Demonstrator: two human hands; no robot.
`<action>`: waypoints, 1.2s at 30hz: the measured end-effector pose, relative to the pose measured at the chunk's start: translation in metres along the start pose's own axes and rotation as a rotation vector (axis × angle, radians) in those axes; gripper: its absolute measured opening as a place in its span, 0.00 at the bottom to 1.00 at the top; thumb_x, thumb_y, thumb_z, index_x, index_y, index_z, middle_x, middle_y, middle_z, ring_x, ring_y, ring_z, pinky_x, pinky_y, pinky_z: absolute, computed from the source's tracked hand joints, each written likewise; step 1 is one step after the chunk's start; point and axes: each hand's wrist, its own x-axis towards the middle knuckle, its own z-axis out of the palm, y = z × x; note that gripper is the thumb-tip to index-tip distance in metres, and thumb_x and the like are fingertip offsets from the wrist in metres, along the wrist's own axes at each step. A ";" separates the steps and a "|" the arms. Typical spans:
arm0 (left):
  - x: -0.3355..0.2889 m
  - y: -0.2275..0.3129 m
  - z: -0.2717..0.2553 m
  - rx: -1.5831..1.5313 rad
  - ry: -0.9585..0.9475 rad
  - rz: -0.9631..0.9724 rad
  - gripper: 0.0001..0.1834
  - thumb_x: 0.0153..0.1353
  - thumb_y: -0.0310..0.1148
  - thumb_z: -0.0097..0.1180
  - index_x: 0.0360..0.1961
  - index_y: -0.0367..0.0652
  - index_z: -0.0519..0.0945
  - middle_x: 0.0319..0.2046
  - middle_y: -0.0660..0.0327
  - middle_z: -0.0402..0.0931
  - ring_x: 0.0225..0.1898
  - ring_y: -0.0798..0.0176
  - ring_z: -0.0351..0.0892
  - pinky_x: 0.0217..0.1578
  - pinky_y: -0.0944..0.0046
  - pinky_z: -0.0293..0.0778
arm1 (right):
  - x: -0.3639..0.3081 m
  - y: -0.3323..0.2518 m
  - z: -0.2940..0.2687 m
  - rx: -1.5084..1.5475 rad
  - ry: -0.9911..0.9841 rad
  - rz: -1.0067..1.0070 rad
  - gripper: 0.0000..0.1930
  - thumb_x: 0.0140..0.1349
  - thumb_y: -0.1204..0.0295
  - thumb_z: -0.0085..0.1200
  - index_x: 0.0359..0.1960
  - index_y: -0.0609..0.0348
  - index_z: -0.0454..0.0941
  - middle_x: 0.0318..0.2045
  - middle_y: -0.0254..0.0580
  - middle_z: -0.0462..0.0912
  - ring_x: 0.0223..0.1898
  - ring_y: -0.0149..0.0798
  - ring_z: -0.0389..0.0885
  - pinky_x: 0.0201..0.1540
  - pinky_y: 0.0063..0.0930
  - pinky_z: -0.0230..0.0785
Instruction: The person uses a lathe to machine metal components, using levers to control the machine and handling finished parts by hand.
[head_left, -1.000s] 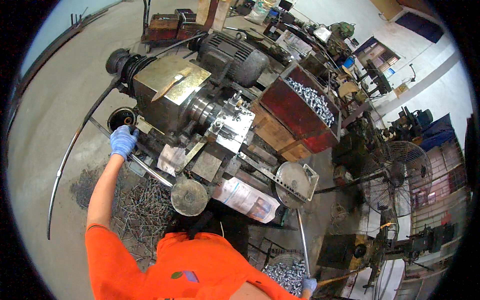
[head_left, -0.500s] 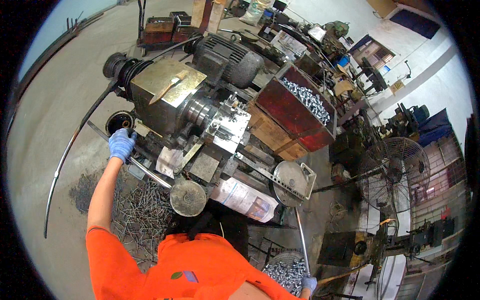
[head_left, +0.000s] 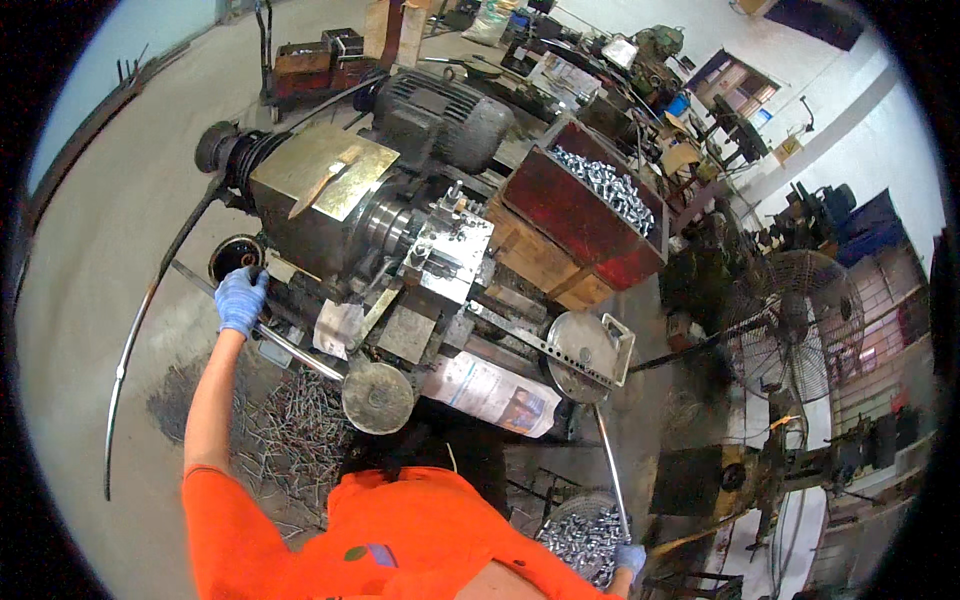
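The left hand (head_left: 241, 300) is at the near edge of a round black handwheel (head_left: 236, 258) on the lathe (head_left: 305, 228); I cannot tell if its fingers are closed. The right hand (head_left: 629, 558) grips the low end of a long shiny lever (head_left: 610, 462), beside small metal parts (head_left: 580, 540).

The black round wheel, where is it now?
In the head view, toward the left, the black round wheel is just above the left hand and lower left of the gold-toned plate.
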 end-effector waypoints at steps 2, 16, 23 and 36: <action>0.000 -0.007 0.006 0.029 0.025 0.001 0.17 0.53 0.48 0.54 0.33 0.47 0.82 0.30 0.51 0.78 0.34 0.48 0.77 0.36 0.53 0.72 | -0.004 -0.007 -0.013 0.111 -0.046 0.050 0.14 0.41 0.65 0.58 0.22 0.67 0.77 0.27 0.57 0.80 0.31 0.56 0.80 0.35 0.41 0.72; 0.003 -0.001 -0.004 0.000 -0.020 0.002 0.17 0.55 0.46 0.53 0.34 0.43 0.82 0.30 0.52 0.80 0.34 0.50 0.79 0.36 0.56 0.72 | -0.015 -0.008 -0.011 0.239 -0.082 0.153 0.18 0.43 0.68 0.55 0.34 0.70 0.76 0.36 0.64 0.78 0.41 0.58 0.77 0.44 0.42 0.70; 0.002 0.000 -0.005 -0.095 -0.029 0.025 0.17 0.55 0.45 0.53 0.35 0.42 0.82 0.30 0.52 0.80 0.33 0.51 0.79 0.35 0.58 0.72 | -0.031 -0.020 -0.033 0.202 -0.104 0.184 0.18 0.46 0.64 0.57 0.34 0.68 0.77 0.36 0.62 0.78 0.41 0.58 0.77 0.43 0.42 0.70; 0.014 -0.030 0.025 -0.157 -0.024 -0.006 0.18 0.54 0.45 0.54 0.38 0.42 0.81 0.34 0.49 0.79 0.37 0.49 0.79 0.39 0.56 0.72 | -0.037 -0.027 -0.043 0.115 -0.186 0.191 0.18 0.45 0.64 0.57 0.34 0.66 0.76 0.35 0.60 0.79 0.40 0.57 0.78 0.43 0.41 0.70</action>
